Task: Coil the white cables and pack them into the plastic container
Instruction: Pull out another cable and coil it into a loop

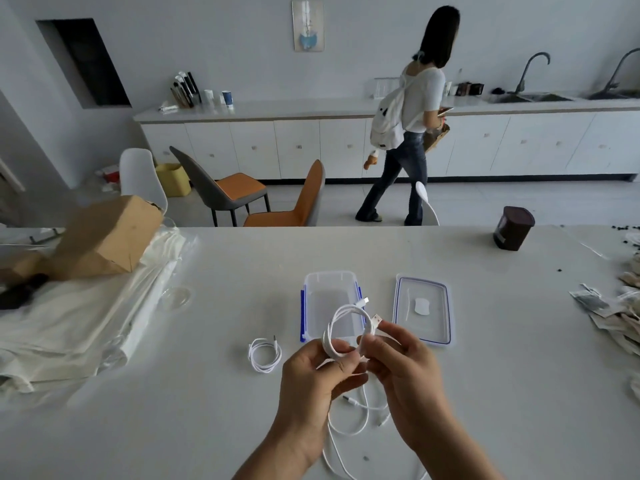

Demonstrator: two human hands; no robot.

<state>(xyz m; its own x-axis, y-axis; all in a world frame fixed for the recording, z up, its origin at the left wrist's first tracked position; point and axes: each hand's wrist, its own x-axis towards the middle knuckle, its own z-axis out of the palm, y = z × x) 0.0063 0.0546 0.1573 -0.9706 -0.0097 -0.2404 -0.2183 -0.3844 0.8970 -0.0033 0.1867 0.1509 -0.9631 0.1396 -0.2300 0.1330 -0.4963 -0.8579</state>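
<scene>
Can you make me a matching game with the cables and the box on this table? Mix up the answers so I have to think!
Things
1. held cable
2. small coiled cable
3. plastic container
4. lid

Places
A. lies on the table, left of the container
B. lies flat on the table, right of the container
C. pinched by the left hand and the right hand
D. stands open, between the lid and the small coil

Pairs: 1-C, 2-A, 3-D, 4-B
</scene>
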